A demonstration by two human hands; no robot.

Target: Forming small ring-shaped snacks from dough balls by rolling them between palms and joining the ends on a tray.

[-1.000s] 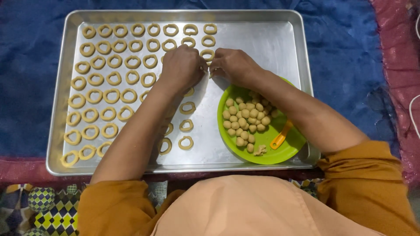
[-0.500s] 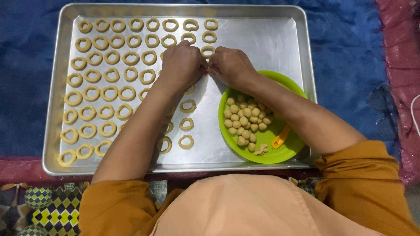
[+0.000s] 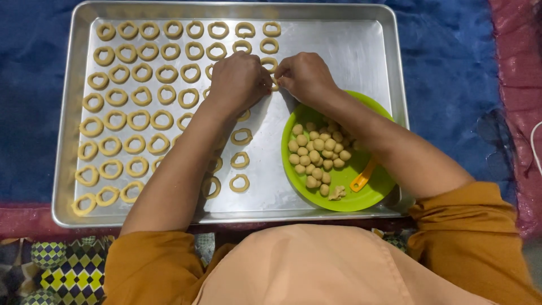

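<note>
Blue cloth (image 3: 451, 62) covered the floor under a large metal baking tray (image 3: 361, 51), with a red-pink cloth (image 3: 516, 85) along the right edge and a checkered fabric (image 3: 73, 265) at lower left. Raw dough rings (image 3: 141, 118) lay in rows over the tray's left half and centre, spaced apart, none overlapping as far as visible. A green plate (image 3: 372, 195) sat inside the tray at lower right, holding a heap of small dough balls (image 3: 319, 152), an orange utensil handle (image 3: 363, 178) and a crumbly dough scrap (image 3: 337, 193).

Both hands met over the tray's upper middle, just above the plate. Left hand (image 3: 238, 82) was knuckles-up, fingers curled down toward the tray. Right hand (image 3: 305, 76) sat just beside it, fingertips pinched together. Between the two hands a small dough piece (image 3: 274, 85) showed, touched by fingertips of both; grip of each hand looked closed on it, though most of the piece was hidden by the fingers. It lay next to the ring at the right end of the third row. Forearms crossed the tray from the bottom; orange sleeves (image 3: 468, 226) were pushed up near the elbows.
</note>
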